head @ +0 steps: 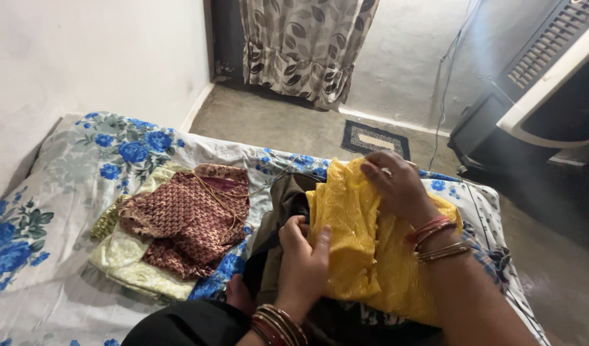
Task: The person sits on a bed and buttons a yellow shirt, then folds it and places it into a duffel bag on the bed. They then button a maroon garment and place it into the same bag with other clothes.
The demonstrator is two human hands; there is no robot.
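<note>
A yellow garment (358,243) lies bunched on the bed in front of me. My left hand (304,256) grips its near left edge, thumb over the cloth. My right hand (397,186) presses down on its far top edge, fingers curled into the fabric. Under and left of the yellow cloth lies a dark olive-brown garment (288,205). Both of my wrists wear bangles.
A pile of folded clothes, maroon patterned cloth (185,218) on top and pale green below, sits to the left on the white bedsheet with blue flowers (64,192). Beyond the bed are a concrete floor, a small mat (374,138), a leaf-print curtain (304,45) and a cooler (538,96) at right.
</note>
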